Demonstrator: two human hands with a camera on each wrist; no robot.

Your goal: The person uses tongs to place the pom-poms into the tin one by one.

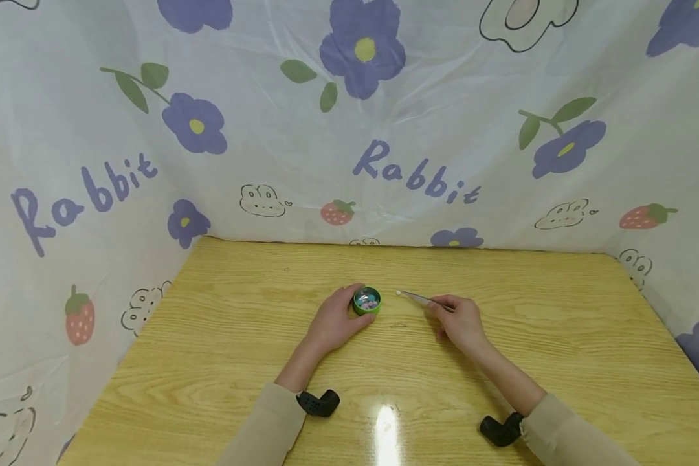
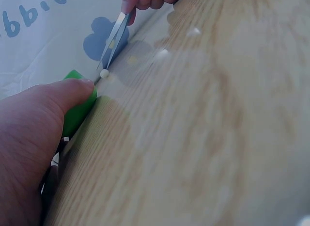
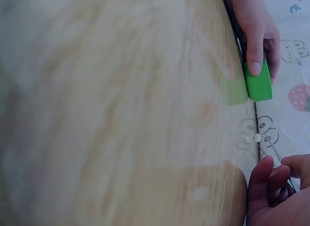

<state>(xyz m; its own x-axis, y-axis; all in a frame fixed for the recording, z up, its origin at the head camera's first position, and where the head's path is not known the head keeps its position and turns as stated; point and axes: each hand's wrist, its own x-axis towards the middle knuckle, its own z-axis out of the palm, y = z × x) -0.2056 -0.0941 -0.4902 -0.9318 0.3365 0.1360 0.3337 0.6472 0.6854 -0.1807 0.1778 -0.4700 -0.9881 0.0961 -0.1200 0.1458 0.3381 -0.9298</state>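
Note:
My left hand [image 1: 333, 321] grips a small round green container [image 1: 376, 312] standing on the table, thumb on the near side. Inside it lie several small beads [image 1: 368, 303], pinkish and blue. To the right, my right hand [image 1: 461, 322] pinches a pair of metal tweezers [image 1: 417, 299] pointing left toward the container. At the tweezers' tips is a small white bead [image 2: 104, 73], a short way from the container's side. The bead [image 3: 257, 137] is at or just above the tabletop; whether the tips grip it I cannot tell.
The wooden table [image 1: 239, 278] has a glossy surface with reflections. A printed sheet [image 1: 268, 149] hangs behind it and along both sides. Black wrist devices [image 1: 319, 403] sit at both sleeve cuffs.

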